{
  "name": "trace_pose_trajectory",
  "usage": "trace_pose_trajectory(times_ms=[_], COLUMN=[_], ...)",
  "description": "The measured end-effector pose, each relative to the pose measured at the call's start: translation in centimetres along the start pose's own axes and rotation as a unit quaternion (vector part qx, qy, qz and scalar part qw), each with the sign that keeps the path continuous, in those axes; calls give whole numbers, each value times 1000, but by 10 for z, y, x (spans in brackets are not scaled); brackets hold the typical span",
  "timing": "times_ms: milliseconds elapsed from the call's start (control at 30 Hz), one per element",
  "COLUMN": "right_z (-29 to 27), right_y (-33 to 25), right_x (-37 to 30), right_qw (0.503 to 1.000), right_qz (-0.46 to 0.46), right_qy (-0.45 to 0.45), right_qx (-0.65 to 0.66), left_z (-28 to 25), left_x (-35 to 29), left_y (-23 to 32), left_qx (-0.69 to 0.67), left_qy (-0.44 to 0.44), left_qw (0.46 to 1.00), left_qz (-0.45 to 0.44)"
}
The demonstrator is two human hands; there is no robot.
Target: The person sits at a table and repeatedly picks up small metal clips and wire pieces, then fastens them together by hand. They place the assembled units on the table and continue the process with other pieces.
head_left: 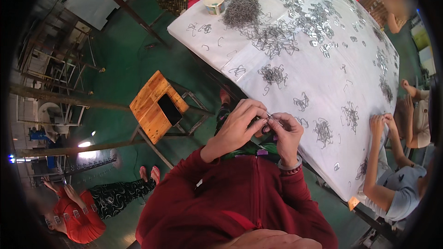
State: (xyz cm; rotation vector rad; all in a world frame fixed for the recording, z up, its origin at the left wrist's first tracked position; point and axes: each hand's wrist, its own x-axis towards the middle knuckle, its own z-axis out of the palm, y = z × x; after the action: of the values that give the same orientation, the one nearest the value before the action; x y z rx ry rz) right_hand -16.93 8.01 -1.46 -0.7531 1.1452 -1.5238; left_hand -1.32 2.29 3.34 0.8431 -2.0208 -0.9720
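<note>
Both hands meet just off the near edge of the white-covered table (258,46), above the person's lap: the left hand (237,127) curls over from the left with thumb and forefinger pinched, and the right hand (287,133) closes from the other side, so that the two grip one small bent wire piece (269,117) between their fingertips. Only a thin glint of it shows; its exact shape cannot be told. It looks light, stiff and springy, likely slippery for being so thin, and best held as here, by the tips at each end, since a loose pinch could let it flick away. More of the same wire lies in tangled heaps (242,11) near the far-left corner by a small cup (214,3), in little clusters (273,74) closer to the near edge, and beside a scatter of flat metal clips (314,20) toward the far side. Room is tight on the right, where another person's hands (380,122) work at the same edge; to the left a wooden stool (154,106) stands apart over green floor.
</note>
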Motion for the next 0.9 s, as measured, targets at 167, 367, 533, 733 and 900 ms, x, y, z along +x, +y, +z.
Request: trace_pose_trajectory(times_ms=[167, 367, 533, 733, 900], right_z=[7, 6, 14, -6, -85], right_y=[-3, 6, 3, -12, -49], right_x=[0, 4, 8, 24, 105], right_qw=[999, 998, 996, 969, 977], right_qz=[-45, -60, -80, -115, -63], right_qy=[2, 10, 9, -122, -65], right_qx=[-22, 3, -38, -179, -195], left_z=[14, 20, 27, 23, 16], left_x=[-8, -2, 1, 2, 4], left_y=[-5, -17, -20, -30, -40], left_qx=[37, 21, 12, -62, -73], left_qy=[40, 60, 90, 44, 50], left_qw=[999, 998, 996, 997, 996], left_qz=[5, -14, -8, -6, 25])
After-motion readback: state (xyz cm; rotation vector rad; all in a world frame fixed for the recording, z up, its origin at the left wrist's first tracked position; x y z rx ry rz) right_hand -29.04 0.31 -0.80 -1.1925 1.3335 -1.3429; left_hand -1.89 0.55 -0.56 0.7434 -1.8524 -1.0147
